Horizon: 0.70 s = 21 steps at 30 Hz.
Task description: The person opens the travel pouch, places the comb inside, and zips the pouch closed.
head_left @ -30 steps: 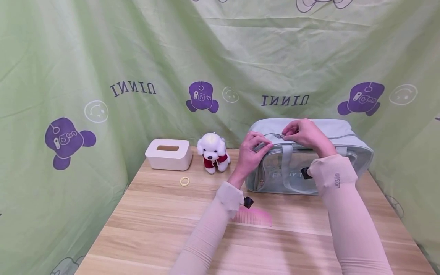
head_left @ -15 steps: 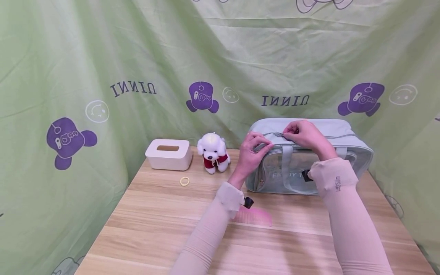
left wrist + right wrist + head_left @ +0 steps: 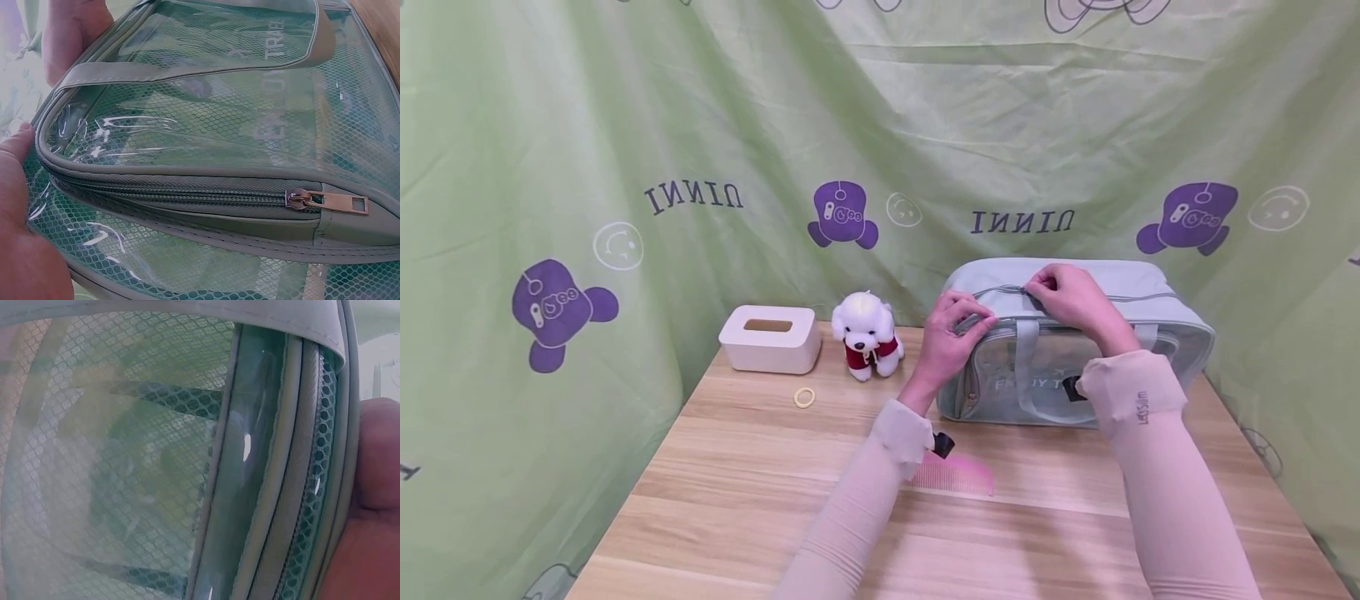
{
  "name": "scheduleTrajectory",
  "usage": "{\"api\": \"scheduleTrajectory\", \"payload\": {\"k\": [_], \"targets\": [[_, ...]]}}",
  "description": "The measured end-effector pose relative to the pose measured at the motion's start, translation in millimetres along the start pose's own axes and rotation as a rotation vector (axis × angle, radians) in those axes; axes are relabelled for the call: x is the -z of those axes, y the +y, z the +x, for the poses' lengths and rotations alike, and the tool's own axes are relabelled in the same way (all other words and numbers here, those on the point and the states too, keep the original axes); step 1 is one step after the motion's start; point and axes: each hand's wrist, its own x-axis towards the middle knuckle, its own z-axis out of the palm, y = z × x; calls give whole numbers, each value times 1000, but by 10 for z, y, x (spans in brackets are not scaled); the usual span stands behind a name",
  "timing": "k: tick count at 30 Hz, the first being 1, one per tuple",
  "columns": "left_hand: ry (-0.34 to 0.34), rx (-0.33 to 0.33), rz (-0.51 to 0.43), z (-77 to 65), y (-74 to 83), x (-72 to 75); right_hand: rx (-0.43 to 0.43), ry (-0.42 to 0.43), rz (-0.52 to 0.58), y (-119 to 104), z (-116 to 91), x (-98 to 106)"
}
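A pale grey-green travel bag (image 3: 1048, 354) with clear mesh-look panels stands upright at the back right of the table. My right hand (image 3: 1078, 304) pinches the zipper pull (image 3: 1026, 290) on the bag's top seam, left of its middle. At the top left corner, my left hand (image 3: 947, 342) grips the bag's edge between thumb and curled fingers. The left wrist view shows the front pocket's gold zipper pull (image 3: 340, 202) hanging untouched, and a handle strap (image 3: 187, 74) across the clear front. In the right wrist view my fingers' tips are hidden behind the bag's edge.
Left of the bag are a white plush dog (image 3: 865, 333) in a red vest, a white tissue box (image 3: 771, 340) and a small yellow ring (image 3: 804, 397). A pink comb (image 3: 958, 475) lies in front, partly under the left forearm. Green curtain (image 3: 760, 125) surrounds the table.
My right hand has moved slightly to the right along the top seam with the zipper pull. The left hand stays on the bag's corner.
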Motion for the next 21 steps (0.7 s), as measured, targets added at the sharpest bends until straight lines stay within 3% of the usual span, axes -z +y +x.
{"api": "scheduleTrajectory", "payload": {"k": [10, 21], "targets": [[4, -17, 18, -7, -24, -24, -2, 55, -40, 107, -72, 118], [6, -23, 16, -3, -24, -18, -49, 127, -97, 481, -203, 428]]}}
